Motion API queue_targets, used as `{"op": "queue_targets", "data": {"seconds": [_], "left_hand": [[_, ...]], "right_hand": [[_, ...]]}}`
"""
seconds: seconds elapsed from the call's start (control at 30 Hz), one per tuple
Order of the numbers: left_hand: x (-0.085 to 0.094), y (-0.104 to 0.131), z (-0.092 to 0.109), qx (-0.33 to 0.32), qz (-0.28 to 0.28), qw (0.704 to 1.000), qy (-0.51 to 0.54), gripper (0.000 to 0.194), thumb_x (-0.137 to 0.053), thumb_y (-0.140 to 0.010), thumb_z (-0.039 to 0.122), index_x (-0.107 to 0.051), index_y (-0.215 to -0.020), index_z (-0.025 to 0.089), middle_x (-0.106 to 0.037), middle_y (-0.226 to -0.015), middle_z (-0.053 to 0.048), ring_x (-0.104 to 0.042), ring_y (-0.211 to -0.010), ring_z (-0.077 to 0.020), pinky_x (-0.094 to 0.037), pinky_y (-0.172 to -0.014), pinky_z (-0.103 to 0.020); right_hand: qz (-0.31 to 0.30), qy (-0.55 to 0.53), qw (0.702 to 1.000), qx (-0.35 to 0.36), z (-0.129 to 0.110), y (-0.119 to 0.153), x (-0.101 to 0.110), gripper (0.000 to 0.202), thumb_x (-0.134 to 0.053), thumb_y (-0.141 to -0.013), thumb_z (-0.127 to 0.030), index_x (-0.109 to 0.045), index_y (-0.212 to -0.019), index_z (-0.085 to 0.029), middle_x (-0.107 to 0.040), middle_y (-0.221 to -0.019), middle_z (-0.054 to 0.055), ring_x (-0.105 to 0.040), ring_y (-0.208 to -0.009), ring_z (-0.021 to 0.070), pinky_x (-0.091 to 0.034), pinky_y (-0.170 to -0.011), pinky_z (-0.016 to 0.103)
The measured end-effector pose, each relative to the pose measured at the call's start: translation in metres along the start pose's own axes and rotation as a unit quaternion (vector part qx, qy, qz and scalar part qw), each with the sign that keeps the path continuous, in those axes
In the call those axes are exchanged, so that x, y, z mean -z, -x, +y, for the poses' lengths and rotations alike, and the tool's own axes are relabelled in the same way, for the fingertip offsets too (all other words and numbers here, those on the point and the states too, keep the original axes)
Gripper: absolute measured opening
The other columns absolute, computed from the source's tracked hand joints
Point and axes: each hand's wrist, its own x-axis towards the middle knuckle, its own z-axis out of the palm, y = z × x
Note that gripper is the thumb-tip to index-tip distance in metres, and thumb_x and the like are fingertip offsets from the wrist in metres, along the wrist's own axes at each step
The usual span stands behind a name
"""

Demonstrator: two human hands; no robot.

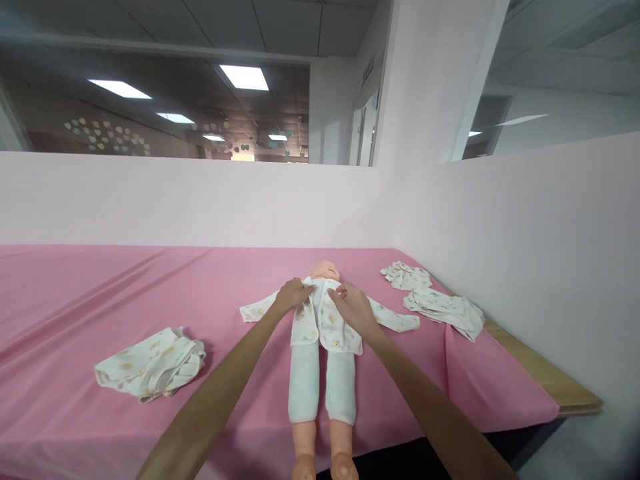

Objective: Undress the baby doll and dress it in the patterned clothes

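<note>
2 hands (294,293) @ 1 jacket (303,329) on 1 doll (303,437) (grip unclear), w/ 3 cloths (150,363).

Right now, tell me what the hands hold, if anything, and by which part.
The left hand is at one upper front edge of the patterned jacket, the right hand at the other; whether either grips it cannot be told.

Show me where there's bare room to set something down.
Widest: pink cloth behind the left bundle, up to the wall. Smaller: between right forearm and wood edge. Crowded: the doll, with left hand and right hand at its chest, and two bundles at right.
</note>
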Motion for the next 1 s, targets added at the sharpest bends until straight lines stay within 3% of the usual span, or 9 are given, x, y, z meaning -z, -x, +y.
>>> {"op": "queue_targets", "data": {"seconds": [0.13, 0.33, 0.47, 0.6, 0.83, 1.0], "left_hand": [[-0.019, -0.035, 0.007, -0.014, 0.023, 1.000, 0.003, 0.015, -0.060, -0.077, 0.029, -0.056, -0.067, 0.018, -0.063, -0.066, -0.003, -0.062, -0.072, -0.0204, -0.039, -0.062, -0.026], [-0.044, -0.045, 0.006, -0.052, 0.071, 0.995, 0.041, 0.012, -0.054, -0.082, 0.027, -0.062, -0.085, 0.019, -0.070, -0.089, -0.004, -0.062, -0.085, -0.0183, -0.043, -0.074, -0.027], [-0.047, -0.044, 0.008, -0.080, 0.082, 0.990, 0.080, 0.013, -0.053, -0.086, 0.029, -0.063, -0.086, 0.020, -0.071, -0.093, -0.004, -0.063, -0.087, -0.0182, -0.045, -0.077, -0.028], [-0.046, -0.046, 0.016, -0.101, 0.090, 0.984, 0.115, 0.016, -0.050, -0.089, 0.029, -0.062, -0.087, 0.019, -0.071, -0.091, -0.004, -0.064, -0.085, -0.0170, -0.046, -0.075, -0.026], [-0.050, -0.048, 0.015, -0.114, 0.069, 0.984, 0.117, 0.009, -0.057, -0.084, 0.020, -0.066, -0.085, 0.018, -0.073, -0.094, -0.004, -0.066, -0.087, -0.0169, -0.048, -0.076, -0.026], [-0.053, -0.043, 0.010, -0.114, 0.075, 0.988, 0.072, 0.013, -0.056, -0.084, 0.019, -0.067, -0.091, 0.017, -0.073, -0.097, -0.006, -0.066, -0.091, -0.0192, -0.047, -0.081, -0.028]], "right_hand": [[0.007, 0.050, 0.997, -0.050, 0.001, -0.047, -0.029, 0.026, -0.062, -0.077, -0.045, -0.064, -0.078, -0.019, -0.067, -0.081, 0.010, -0.063, -0.085, 0.0270, -0.043, -0.069, 0.033], [0.059, 0.034, 0.996, -0.054, 0.005, -0.069, -0.056, 0.009, -0.055, -0.076, -0.022, -0.060, -0.070, -0.017, -0.067, -0.086, 0.015, -0.061, -0.094, 0.0304, -0.042, -0.078, 0.038], [0.082, -0.039, 0.995, -0.045, 0.008, -0.078, -0.062, 0.018, -0.044, -0.079, -0.022, -0.057, -0.066, -0.018, -0.065, -0.076, 0.009, -0.060, -0.080, 0.0220, -0.043, -0.071, 0.031], [0.094, -0.129, 0.986, -0.046, 0.012, -0.088, -0.064, 0.025, -0.037, -0.080, -0.027, -0.059, -0.079, -0.016, -0.064, -0.076, 0.005, -0.057, -0.070, 0.0169, -0.043, -0.059, 0.025], [0.093, -0.158, 0.982, -0.055, 0.030, -0.082, -0.062, 0.030, -0.052, -0.074, -0.034, -0.065, -0.092, -0.014, -0.069, -0.086, 0.006, -0.061, -0.077, 0.0186, -0.045, -0.067, 0.026], [0.090, -0.116, 0.988, -0.046, 0.030, -0.073, -0.061, 0.018, -0.054, -0.072, -0.032, -0.066, -0.070, -0.018, -0.066, -0.069, 0.003, -0.057, -0.070, 0.0189, -0.041, -0.069, 0.029]]}}
